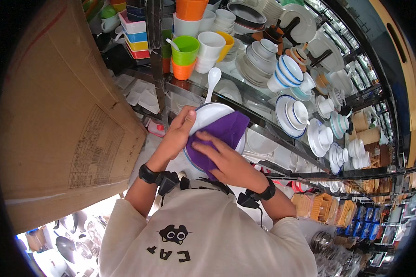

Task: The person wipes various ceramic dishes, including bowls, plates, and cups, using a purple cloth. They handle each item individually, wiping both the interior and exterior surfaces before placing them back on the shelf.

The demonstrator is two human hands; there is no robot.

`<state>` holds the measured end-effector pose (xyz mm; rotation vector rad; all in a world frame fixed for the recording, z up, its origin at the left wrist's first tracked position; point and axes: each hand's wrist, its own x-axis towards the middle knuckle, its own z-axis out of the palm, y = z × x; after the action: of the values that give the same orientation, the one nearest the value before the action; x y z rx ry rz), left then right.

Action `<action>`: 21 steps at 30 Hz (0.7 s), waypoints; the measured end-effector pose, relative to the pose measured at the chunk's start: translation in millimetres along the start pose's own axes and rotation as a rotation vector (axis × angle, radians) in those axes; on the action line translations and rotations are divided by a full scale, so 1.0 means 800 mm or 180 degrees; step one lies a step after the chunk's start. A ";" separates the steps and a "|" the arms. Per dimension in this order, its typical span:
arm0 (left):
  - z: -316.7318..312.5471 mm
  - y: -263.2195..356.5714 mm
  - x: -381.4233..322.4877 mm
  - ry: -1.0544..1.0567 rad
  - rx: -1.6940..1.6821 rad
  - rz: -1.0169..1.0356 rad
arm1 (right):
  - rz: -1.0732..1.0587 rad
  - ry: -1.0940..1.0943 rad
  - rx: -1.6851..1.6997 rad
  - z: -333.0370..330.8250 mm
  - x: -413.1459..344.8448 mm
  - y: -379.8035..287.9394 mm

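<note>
My left hand (pixel 178 133) grips the left side of a white plate (pixel 215 115) with a blue rim, thumb on its upper face. Over much of that face lies a purple cloth (pixel 225 135), folded in places and hanging past the plate's edge. My right hand (pixel 225 161) holds the cloth against the plate, fingers apart, its palm side hidden. Just beyond the plate is a white spoon (pixel 214 79), its handle end hidden behind the rim; I cannot tell what it rests on.
A large cardboard box (pixel 69 114) rises close on my left. Ahead and right, a glass shelf (pixel 263 114) with dark metal framing carries stacked green and orange cups (pixel 185 52), white cups (pixel 209 48) and blue-rimmed bowls (pixel 291 71). Wicker baskets (pixel 320 207) stand lower right.
</note>
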<state>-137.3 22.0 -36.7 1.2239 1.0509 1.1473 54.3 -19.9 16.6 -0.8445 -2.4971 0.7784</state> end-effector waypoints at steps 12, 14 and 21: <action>-0.077 0.006 -0.039 0.0241 -0.0419 -0.0436 | 0.1068 0.1470 -0.0159 -0.055 -0.045 0.016; -0.086 0.005 -0.046 0.0274 -0.0622 -0.0528 | 0.1103 0.1950 -0.0509 -0.074 -0.033 0.030; -0.093 -0.006 -0.063 0.0363 -0.0591 -0.0560 | 0.1349 0.1659 -0.1752 -0.045 0.001 0.160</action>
<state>-217.3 -17.8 -47.2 0.9114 1.0882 1.1598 127.7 79.2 -33.8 -1.5631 -2.0841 -0.0582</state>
